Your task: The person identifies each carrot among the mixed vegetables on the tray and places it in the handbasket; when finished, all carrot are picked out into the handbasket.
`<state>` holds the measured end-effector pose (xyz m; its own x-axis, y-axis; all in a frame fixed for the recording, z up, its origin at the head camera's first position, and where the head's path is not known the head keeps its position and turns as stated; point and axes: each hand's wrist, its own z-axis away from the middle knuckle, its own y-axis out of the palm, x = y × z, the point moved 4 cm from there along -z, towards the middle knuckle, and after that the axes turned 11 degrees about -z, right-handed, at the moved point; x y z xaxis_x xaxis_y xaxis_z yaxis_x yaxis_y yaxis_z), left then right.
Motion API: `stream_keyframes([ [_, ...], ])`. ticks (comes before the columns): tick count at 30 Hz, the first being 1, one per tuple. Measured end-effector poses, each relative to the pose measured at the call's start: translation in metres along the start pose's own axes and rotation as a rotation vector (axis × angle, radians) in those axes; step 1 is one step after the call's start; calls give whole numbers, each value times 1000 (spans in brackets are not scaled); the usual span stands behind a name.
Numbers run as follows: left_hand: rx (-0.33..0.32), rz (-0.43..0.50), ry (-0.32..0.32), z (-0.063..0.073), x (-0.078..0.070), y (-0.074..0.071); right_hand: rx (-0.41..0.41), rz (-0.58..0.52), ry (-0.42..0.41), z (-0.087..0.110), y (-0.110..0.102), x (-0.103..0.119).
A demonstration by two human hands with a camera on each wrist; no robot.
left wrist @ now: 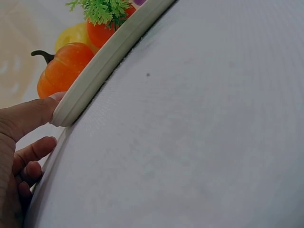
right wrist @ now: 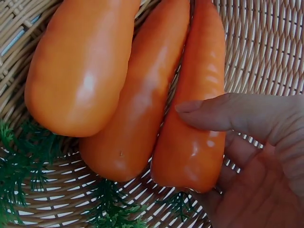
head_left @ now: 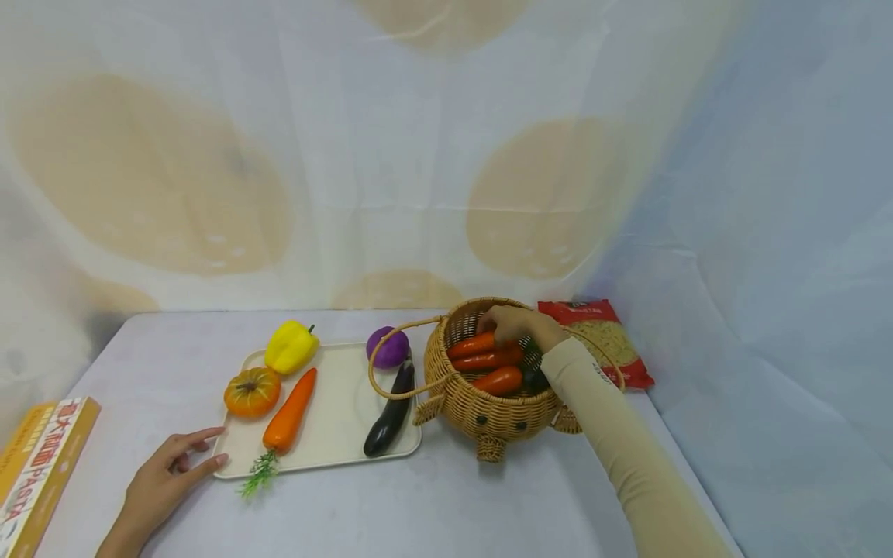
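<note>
My right hand (head_left: 515, 322) reaches into a wicker basket (head_left: 463, 403) shaped like an animal's head. Its thumb lies on the outermost carrot (right wrist: 194, 142) and its fingers curl behind, gripping it. Two more carrots (right wrist: 137, 104) lie beside that one. At the left end of a cream tray (head_left: 338, 395), my left hand (head_left: 160, 474) touches the edge with thumb and index finger spread apart. On the tray are a carrot (head_left: 289, 415) with green leaves overhanging the front rim, a small pumpkin (head_left: 253, 392), a yellow bell pepper (head_left: 291, 348), an eggplant (head_left: 391, 415) and a round purple vegetable (head_left: 387, 348).
Behind the basket to the right lies a red pasta bag (head_left: 603, 341). Yellow-and-white pasta boxes (head_left: 42, 473) stand at the table's left side. The basket's looped handle (head_left: 377, 380) hangs over the tray's right end. Patterned cloth (head_left: 391, 170) closes off the back.
</note>
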<state>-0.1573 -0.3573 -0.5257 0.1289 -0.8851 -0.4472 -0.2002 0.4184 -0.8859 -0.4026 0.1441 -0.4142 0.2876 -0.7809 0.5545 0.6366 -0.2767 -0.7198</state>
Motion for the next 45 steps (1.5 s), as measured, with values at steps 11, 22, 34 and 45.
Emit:
stream_keyframes([
  [11, 13, -13, -5, -3, -1, -1, -2, 13, -26, 3, -5, 5],
  [22, 10, -5, -1, -8, -1, -1, 15, -31, -153, 44, -26, 50],
  [34, -18, 5, 25, -15, -5, 4, -361, -356, -319, 73, -1, 88],
  [45, -19, 35, 12, -14, -8, 6, -540, -668, -519, 53, 80, 147],
])
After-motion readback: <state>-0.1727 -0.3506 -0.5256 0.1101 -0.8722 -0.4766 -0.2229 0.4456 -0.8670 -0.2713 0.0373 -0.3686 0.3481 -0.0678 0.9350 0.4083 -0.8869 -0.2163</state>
